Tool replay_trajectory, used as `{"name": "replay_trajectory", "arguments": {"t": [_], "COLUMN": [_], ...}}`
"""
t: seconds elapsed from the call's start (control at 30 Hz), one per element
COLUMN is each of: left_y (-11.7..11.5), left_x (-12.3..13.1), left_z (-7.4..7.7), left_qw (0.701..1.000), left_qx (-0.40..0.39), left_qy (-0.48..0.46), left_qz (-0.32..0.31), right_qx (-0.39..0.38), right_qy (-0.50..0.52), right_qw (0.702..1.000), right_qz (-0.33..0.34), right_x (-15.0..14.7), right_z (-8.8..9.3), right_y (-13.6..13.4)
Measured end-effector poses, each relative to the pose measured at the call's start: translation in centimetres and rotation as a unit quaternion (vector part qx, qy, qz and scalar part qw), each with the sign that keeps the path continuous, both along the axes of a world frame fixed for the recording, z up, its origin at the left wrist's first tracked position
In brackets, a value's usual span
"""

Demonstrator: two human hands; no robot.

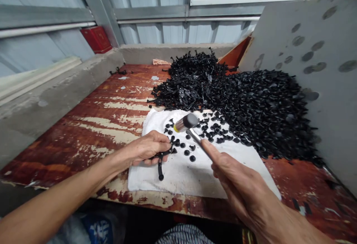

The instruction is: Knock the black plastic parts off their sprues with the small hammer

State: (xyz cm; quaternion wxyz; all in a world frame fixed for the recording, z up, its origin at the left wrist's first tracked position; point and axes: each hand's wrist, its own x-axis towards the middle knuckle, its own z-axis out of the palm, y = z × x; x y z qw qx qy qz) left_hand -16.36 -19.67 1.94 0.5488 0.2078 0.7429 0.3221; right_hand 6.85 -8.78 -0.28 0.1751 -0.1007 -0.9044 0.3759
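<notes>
My right hand [231, 166] is closed round the shaft of a mallet [184, 122], whose head has a dark grey face and a yellow band. The mallet head hovers above the white cloth [156, 179]. My left hand [152, 147] pinches a branched black plastic part [160, 169] over the cloth, one arm of it pointing toward me. My fingers hide some of that part. Several small black round-headed pieces [192, 158] lie loose on the cloth around the mallet and the left fingertips.
A tall heap of black branched parts [192, 84] stands at the back. To its right is a large pile of black round-headed pieces [262, 106] against a grey spotted panel [331, 87]. A red box [96, 39] sits on the left ledge. The worn red-brown tabletop [83, 117] extends left.
</notes>
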Motion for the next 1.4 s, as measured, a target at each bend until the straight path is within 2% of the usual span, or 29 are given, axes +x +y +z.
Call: {"name": "replay_trajectory", "arguments": {"t": [0.2, 0.33, 0.47, 0.6, 0.7, 0.8, 0.87, 0.93, 1.03, 1.1, 1.17, 1.2, 1.27, 1.33, 1.4], "left_y": [0.1, 0.2, 0.2, 0.1, 0.1, 0.1, 0.2, 0.4, 0.5, 0.2, -0.6, -1.0, -2.0, -2.7, -3.0], "left_x": [-0.2, -0.3, -0.5, -0.7, -1.0, -1.2, -1.0, -0.6, 0.2, 0.6, 0.7, 0.8, 0.9, 1.2, 1.7], "left_z": [-0.1, -0.2, -0.5, -0.8, -0.9, -0.4, 0.2, 0.7, 1.2, 1.3, 1.1, 1.0, 0.6, 0.3, 0.1], "left_qw": [1.000, 1.000, 1.000, 1.000, 0.999, 0.994, 0.985, 0.968, 0.941, 0.928, 0.930, 0.938, 0.948, 0.954, 0.972], "left_qx": [-0.005, -0.007, -0.005, -0.005, 0.003, 0.040, 0.080, 0.114, 0.143, 0.157, 0.172, 0.183, 0.209, 0.224, 0.204], "left_qy": [0.010, 0.006, 0.008, -0.002, 0.017, 0.055, 0.073, 0.088, 0.112, 0.138, 0.181, 0.206, 0.234, 0.181, 0.047], "left_qz": [-0.011, -0.017, -0.023, -0.028, -0.046, -0.085, -0.137, -0.205, -0.284, -0.309, -0.268, -0.210, -0.043, 0.082, 0.111], "right_qx": [0.099, 0.099, 0.115, 0.112, 0.105, 0.061, 0.016, -0.017, -0.135, -0.163, -0.182, -0.209, -0.291, -0.375, -0.418], "right_qy": [-0.063, -0.037, -0.085, -0.066, -0.074, -0.042, -0.016, -0.015, -0.035, -0.036, -0.031, -0.029, -0.028, -0.027, -0.023], "right_qw": [0.993, 0.994, 0.989, 0.991, 0.991, 0.997, 0.999, 0.998, 0.990, 0.985, 0.982, 0.977, 0.956, 0.926, 0.907], "right_qz": [0.027, 0.011, 0.024, 0.005, 0.026, -0.001, -0.044, -0.054, 0.021, 0.045, 0.046, 0.037, 0.000, -0.040, -0.053], "right_x": [-0.3, -0.1, -0.1, -0.1, -0.5, -1.7, -3.0, -4.4, -6.3, -6.9, -7.0, -6.9, -6.7, -6.5, -6.6], "right_z": [-0.9, -1.0, -0.6, -0.8, -0.7, 0.4, 1.2, 1.6, 1.4, 1.1, 1.0, 1.1, 1.5, 1.8, 1.9], "right_y": [0.2, 0.3, 0.5, 0.4, 0.4, 0.8, 1.2, 1.7, 2.2, 2.1, 1.7, 1.5, 1.2, 0.8, 0.4]}}
